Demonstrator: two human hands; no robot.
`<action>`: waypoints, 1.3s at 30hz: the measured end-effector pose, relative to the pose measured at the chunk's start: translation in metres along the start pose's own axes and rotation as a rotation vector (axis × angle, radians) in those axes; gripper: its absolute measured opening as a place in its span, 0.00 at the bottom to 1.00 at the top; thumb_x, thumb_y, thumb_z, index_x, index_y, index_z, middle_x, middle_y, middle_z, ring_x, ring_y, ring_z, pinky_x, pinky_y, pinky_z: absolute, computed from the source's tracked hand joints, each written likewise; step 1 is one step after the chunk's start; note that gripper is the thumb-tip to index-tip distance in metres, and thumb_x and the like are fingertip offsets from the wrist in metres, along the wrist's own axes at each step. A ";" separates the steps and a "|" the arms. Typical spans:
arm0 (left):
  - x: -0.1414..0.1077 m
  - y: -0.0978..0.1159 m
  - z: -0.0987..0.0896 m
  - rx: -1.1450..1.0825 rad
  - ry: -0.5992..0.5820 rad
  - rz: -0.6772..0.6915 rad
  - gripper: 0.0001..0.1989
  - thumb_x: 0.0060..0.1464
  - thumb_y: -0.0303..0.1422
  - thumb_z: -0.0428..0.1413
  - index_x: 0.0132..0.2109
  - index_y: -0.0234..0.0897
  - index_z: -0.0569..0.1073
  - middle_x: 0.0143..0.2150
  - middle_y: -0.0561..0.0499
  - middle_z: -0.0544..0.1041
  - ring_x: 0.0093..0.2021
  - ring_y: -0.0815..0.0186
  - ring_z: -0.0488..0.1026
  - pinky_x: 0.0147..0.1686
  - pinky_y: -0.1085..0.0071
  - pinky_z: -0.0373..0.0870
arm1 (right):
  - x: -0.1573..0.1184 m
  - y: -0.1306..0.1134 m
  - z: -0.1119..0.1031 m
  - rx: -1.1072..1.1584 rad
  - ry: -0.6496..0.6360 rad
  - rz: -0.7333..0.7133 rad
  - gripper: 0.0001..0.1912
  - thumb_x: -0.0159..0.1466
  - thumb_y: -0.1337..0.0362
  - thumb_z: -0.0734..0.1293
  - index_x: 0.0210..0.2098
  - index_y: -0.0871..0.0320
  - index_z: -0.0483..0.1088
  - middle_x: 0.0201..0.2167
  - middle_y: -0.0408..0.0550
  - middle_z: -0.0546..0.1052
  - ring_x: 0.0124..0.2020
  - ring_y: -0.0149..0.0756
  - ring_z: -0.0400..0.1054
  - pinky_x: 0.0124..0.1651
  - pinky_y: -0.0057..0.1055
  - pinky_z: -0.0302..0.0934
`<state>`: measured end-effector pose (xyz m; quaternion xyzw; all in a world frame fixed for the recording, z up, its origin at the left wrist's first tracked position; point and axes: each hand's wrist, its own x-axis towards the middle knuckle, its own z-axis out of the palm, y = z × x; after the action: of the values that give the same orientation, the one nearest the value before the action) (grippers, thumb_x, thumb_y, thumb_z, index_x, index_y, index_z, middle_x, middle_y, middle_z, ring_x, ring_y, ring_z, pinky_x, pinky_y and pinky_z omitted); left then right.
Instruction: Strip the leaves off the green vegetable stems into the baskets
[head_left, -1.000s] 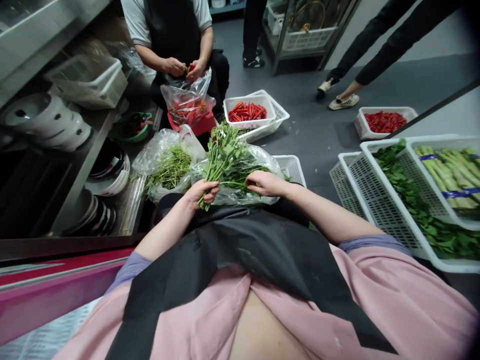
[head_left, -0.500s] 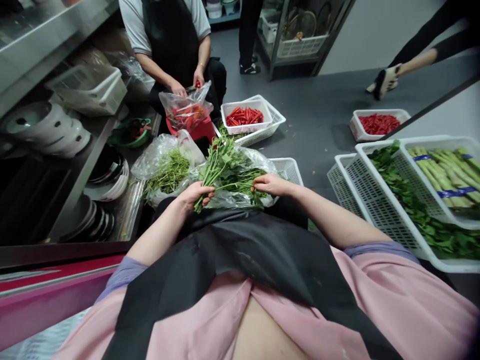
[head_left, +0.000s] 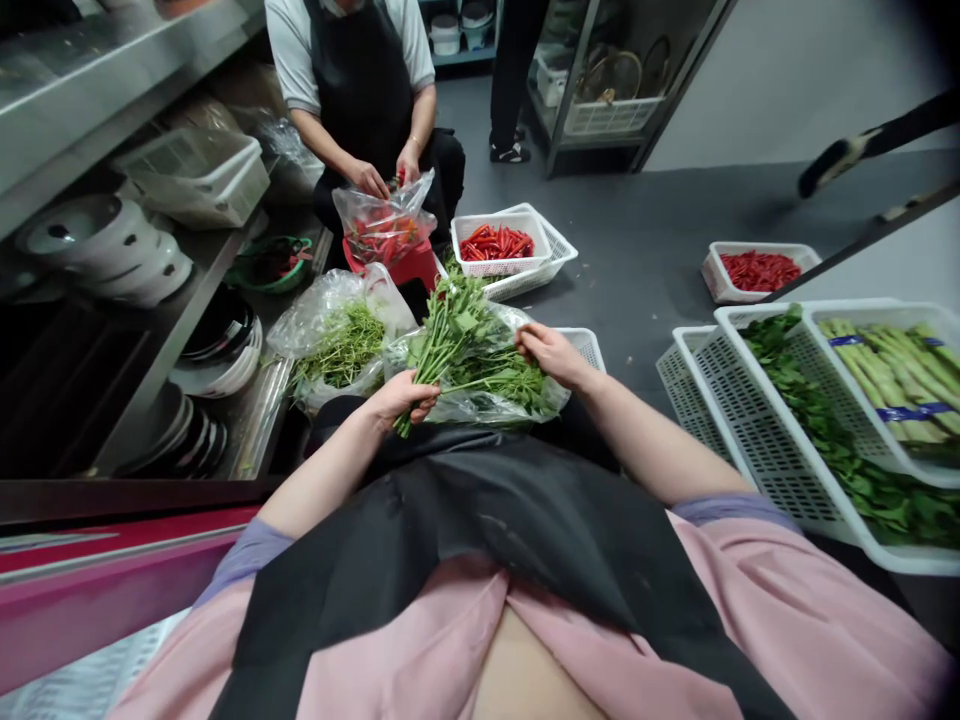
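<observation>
My left hand (head_left: 409,398) is closed around the stems of a bunch of leafy greens (head_left: 454,325), which looks like Chinese celery; its leaves point up and away from me. One long stem sticks out sideways from that hand to the right. My right hand (head_left: 553,355) hovers over the right side of the pile, thumb and fingers pinched together; whatever is between them is too small to make out. Below both hands, more greens (head_left: 517,375) lie on an opened clear plastic bag (head_left: 465,405). Left of it sits another clear bag (head_left: 304,325) with thin cut stems (head_left: 349,345).
Across from me a person's hands (head_left: 386,178) handle red chillies over a plastic bag (head_left: 390,225). White baskets of chillies (head_left: 499,265) stand on the floor. Stacked crates (head_left: 795,400) with greens and asparagus are at my right, a metal shelf (head_left: 217,290) with dishes at my left.
My right hand has risen slightly and moved away from the long stem it was pinching. My left hand still grips the bunch, shifted a little right. A passer-by's leg has moved further right.
</observation>
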<state>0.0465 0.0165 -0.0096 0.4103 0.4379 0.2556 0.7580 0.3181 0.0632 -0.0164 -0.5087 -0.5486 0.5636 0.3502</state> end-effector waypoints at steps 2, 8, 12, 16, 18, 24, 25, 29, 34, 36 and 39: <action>0.003 0.003 0.001 0.021 -0.018 -0.003 0.19 0.40 0.34 0.66 0.28 0.36 0.61 0.15 0.59 0.63 0.11 0.77 0.57 0.11 0.80 0.51 | 0.002 -0.013 0.007 -0.161 -0.374 0.057 0.13 0.56 0.54 0.66 0.29 0.58 0.65 0.21 0.39 0.64 0.22 0.25 0.54 0.25 0.26 0.49; 0.008 0.007 0.004 0.054 0.025 0.018 0.18 0.42 0.34 0.65 0.30 0.37 0.61 0.16 0.57 0.65 0.11 0.75 0.58 0.11 0.79 0.52 | 0.001 -0.020 0.032 -0.293 -0.759 0.143 0.13 0.56 0.55 0.65 0.29 0.59 0.69 0.21 0.39 0.63 0.22 0.25 0.53 0.26 0.26 0.49; 0.005 0.006 0.000 0.008 0.093 0.002 0.17 0.43 0.34 0.64 0.33 0.37 0.61 0.17 0.57 0.67 0.11 0.76 0.59 0.12 0.80 0.51 | -0.004 -0.012 0.031 -0.294 -0.669 0.100 0.11 0.55 0.57 0.64 0.27 0.59 0.68 0.22 0.39 0.64 0.23 0.25 0.53 0.27 0.26 0.48; 0.005 0.005 -0.002 -0.037 0.069 0.023 0.19 0.41 0.33 0.65 0.32 0.36 0.61 0.17 0.59 0.65 0.11 0.78 0.57 0.12 0.81 0.51 | -0.008 -0.002 0.025 -0.099 -0.580 0.168 0.10 0.52 0.58 0.64 0.28 0.59 0.67 0.24 0.40 0.66 0.23 0.25 0.54 0.26 0.26 0.48; 0.007 0.003 -0.002 -0.067 0.057 0.046 0.21 0.40 0.35 0.66 0.31 0.37 0.60 0.17 0.60 0.64 0.11 0.78 0.57 0.12 0.81 0.51 | -0.010 0.003 0.024 0.012 -0.538 0.191 0.09 0.51 0.59 0.64 0.26 0.59 0.65 0.24 0.40 0.65 0.23 0.25 0.55 0.25 0.26 0.49; 0.016 -0.001 0.002 -0.072 0.126 0.061 0.22 0.43 0.41 0.65 0.32 0.38 0.59 0.18 0.59 0.66 0.11 0.78 0.56 0.11 0.81 0.51 | -0.017 0.007 0.032 -0.058 -0.499 0.121 0.06 0.53 0.62 0.62 0.24 0.58 0.62 0.19 0.39 0.64 0.20 0.25 0.55 0.24 0.25 0.50; 0.016 -0.002 0.004 -0.045 0.149 0.058 0.22 0.42 0.41 0.65 0.32 0.38 0.59 0.17 0.59 0.66 0.10 0.77 0.57 0.11 0.80 0.50 | -0.018 0.007 0.035 -0.085 -0.493 0.087 0.06 0.53 0.62 0.62 0.25 0.58 0.62 0.18 0.38 0.64 0.20 0.25 0.55 0.24 0.25 0.50; 0.015 -0.006 0.010 -0.013 0.201 0.093 0.23 0.40 0.39 0.66 0.33 0.38 0.59 0.16 0.60 0.65 0.10 0.77 0.56 0.11 0.80 0.49 | -0.020 0.005 0.050 -0.054 -0.347 -0.009 0.07 0.54 0.60 0.61 0.25 0.57 0.60 0.14 0.36 0.62 0.17 0.25 0.55 0.23 0.25 0.51; 0.016 0.002 0.021 -0.064 0.233 0.314 0.24 0.40 0.42 0.66 0.31 0.39 0.58 0.14 0.64 0.59 0.11 0.78 0.53 0.12 0.79 0.49 | -0.010 -0.003 0.077 0.361 -0.120 0.008 0.09 0.52 0.60 0.61 0.25 0.55 0.53 0.16 0.34 0.54 0.14 0.23 0.49 0.19 0.24 0.46; 0.015 0.011 0.024 -0.024 0.273 0.399 0.23 0.40 0.43 0.66 0.30 0.38 0.59 0.15 0.64 0.59 0.11 0.79 0.53 0.13 0.79 0.50 | -0.002 -0.009 0.082 0.397 -0.112 -0.006 0.10 0.55 0.60 0.58 0.24 0.54 0.49 0.17 0.34 0.50 0.14 0.23 0.43 0.18 0.25 0.43; 0.009 0.028 0.013 0.049 0.346 0.487 0.23 0.40 0.43 0.66 0.30 0.38 0.60 0.15 0.63 0.60 0.11 0.78 0.54 0.13 0.79 0.50 | 0.011 -0.015 0.075 0.128 -0.081 -0.188 0.11 0.57 0.61 0.58 0.23 0.54 0.49 0.17 0.36 0.52 0.17 0.24 0.44 0.20 0.25 0.44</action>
<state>0.0616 0.0328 0.0135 0.4719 0.4554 0.4852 0.5784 0.2409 0.0560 -0.0130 -0.4085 -0.5705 0.5822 0.4107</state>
